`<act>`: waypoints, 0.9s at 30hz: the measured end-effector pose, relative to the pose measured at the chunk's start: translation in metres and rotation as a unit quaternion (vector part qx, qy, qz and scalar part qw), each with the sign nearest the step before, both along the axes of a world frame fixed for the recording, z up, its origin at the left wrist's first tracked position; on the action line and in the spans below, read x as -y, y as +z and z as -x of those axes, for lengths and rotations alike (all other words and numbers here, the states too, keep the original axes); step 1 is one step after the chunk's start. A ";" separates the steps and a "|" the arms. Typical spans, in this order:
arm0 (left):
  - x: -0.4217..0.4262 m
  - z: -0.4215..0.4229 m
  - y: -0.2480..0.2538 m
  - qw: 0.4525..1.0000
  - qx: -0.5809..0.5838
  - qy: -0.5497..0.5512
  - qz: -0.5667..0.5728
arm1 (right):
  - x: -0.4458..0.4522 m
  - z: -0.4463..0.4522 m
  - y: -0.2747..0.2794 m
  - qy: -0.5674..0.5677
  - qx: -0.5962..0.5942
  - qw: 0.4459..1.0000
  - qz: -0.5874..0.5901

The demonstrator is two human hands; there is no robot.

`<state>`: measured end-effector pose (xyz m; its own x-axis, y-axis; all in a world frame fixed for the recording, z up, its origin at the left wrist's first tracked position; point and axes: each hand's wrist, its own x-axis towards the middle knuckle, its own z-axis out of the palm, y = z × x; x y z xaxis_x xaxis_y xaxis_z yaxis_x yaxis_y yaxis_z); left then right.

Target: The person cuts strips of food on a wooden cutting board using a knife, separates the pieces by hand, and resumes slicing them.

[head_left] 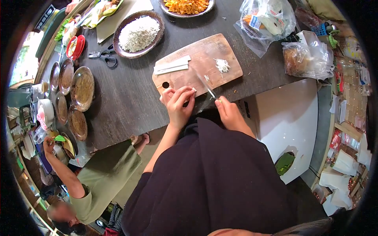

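On the board (204, 47), upper centre, white strips (172, 63) lie nearly crosswise, above my nearer left hand (179, 103), whose fingertips pinch a small white piece (193, 89). Just right, the knife (208, 87) slants up-left, its handle gripped in my right hand (231, 115).

No text legible. Pale lettering stands on a dark panel (44, 17) at upper left, tilted and too small to make out; a blue-and-white label (256, 22) shows at a clear plastic bag (284, 23), upper right, its print blurred. Red-and-white packet (335, 140) at far right carries marks too small and soft to read.
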<state>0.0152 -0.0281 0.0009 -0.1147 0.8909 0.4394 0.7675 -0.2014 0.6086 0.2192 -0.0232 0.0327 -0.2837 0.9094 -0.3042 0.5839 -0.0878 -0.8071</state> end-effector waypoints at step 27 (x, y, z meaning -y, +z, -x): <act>0.006 0.003 -0.010 1.000 -0.005 -0.004 0.012 | 0.024 0.010 -0.003 0.035 -0.039 0.996 0.072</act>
